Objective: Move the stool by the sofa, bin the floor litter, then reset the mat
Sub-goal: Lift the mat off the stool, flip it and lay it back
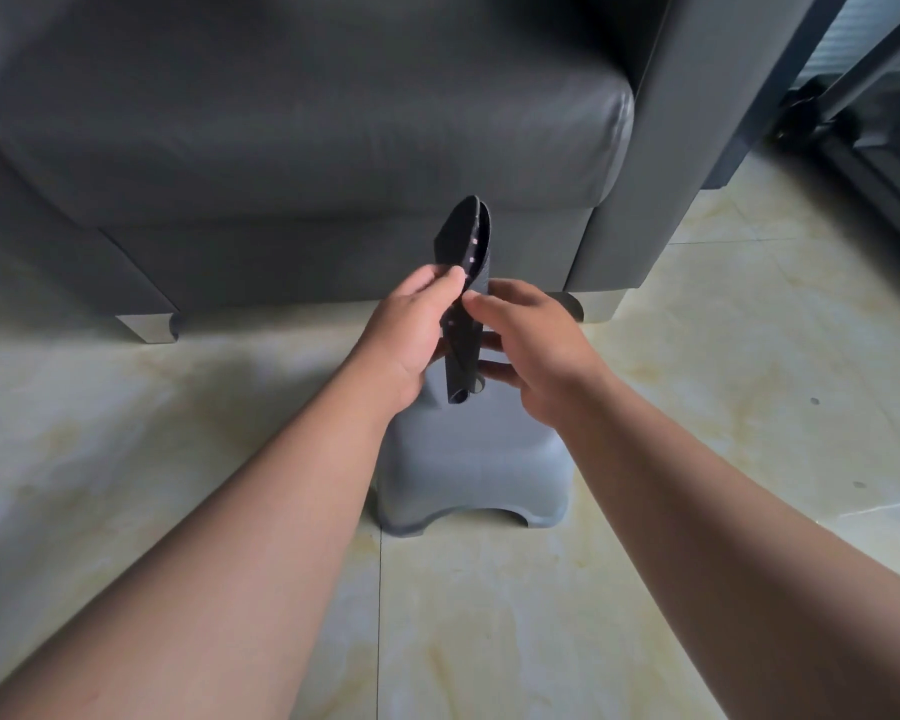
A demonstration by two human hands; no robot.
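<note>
I see both hands meeting in the middle of the view, above a grey plastic stool (pixel 471 459). The left hand (pixel 411 332) and the right hand (pixel 528 345) hold between them a dark mat (pixel 463 298), which is folded or rolled into a long narrow shape and stands almost upright. The grip of the left hand is closed on the left side of the mat, with the thumb pressed on its face. The grip of the right hand is closed on the right side, thumb on the front and fingers behind. The upper end of the mat opens like a rounded flap, and the lower end is curled into a small tube. Small pale dots run along the mat, but I can read no writing, label or brand on it, and none on the stool.

The stool stands on the pale tiled floor (pixel 697 407), near the front of a dark grey sofa (pixel 307 148) and just before its right metal foot (pixel 601 306). At the far right is a dark metal frame (pixel 822 122).
</note>
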